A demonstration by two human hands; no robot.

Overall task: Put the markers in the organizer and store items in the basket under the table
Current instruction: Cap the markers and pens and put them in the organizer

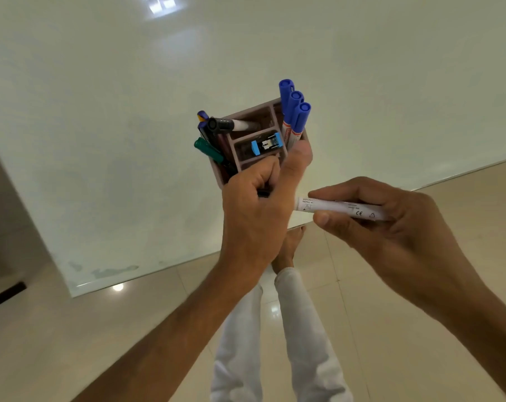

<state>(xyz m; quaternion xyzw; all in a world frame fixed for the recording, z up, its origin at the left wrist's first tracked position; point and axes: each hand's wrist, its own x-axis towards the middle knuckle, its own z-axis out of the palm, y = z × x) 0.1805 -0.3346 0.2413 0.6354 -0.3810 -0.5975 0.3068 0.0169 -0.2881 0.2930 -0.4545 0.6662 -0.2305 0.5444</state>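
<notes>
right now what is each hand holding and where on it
The left hand grips the organizer at its near corner, thumb on the rim. The right hand pinches a white marker along its barrel, its cap end hidden.

Three blue-capped markers point(293, 111) stand in a pinkish-brown organizer point(247, 113), beside a green marker point(208, 148), a black-capped marker point(224, 124) and a light-blue stapler point(266, 144); the held marker point(340, 208) has a white barrel with small black print.

Left hand point(254, 204) grips the organizer point(254, 134); right hand point(391, 224) holds a white marker point(341, 208).
</notes>
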